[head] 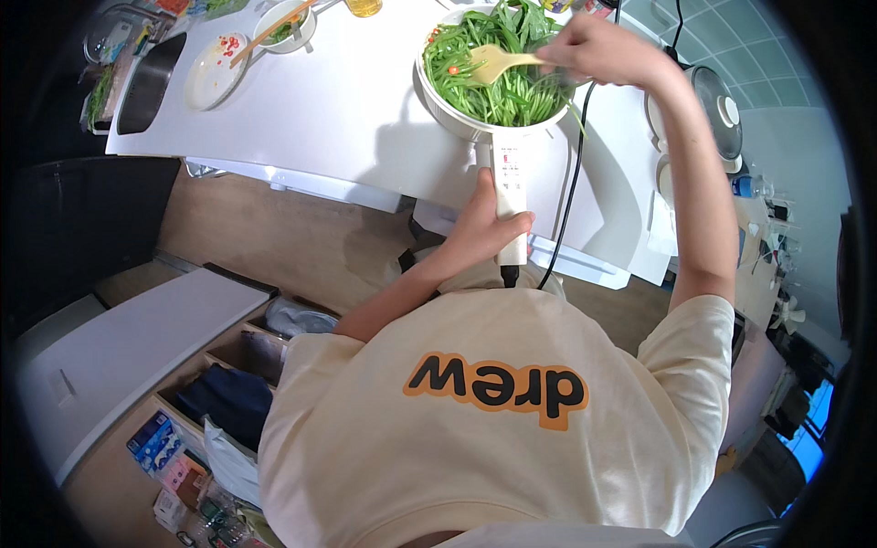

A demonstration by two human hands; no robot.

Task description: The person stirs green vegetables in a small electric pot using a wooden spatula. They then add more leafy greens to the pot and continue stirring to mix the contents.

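Observation:
My right hand [597, 51] grips a pale yellow spatula [492, 65], its head resting among long leafy greens [510, 101]. The greens heap up to the rim of a white electric pan [449, 116], and a few strands hang over its right side. Small red chili pieces dot them. Around the pan's long white handle [509, 195], which has printed controls on top, is my left hand [479, 226], thumb on the right side. A dark plug [509, 275] sits at the handle's near end. Part of the greens is hidden behind my right hand.
On the white counter [329, 137] lie a plate with red chili bits [205, 82] and a bowl [305, 35] with chopsticks [270, 33] across it. A sink [152, 89] is at left. A black cord [574, 178] runs right of the handle. A lidded pot [716, 113] stands far right.

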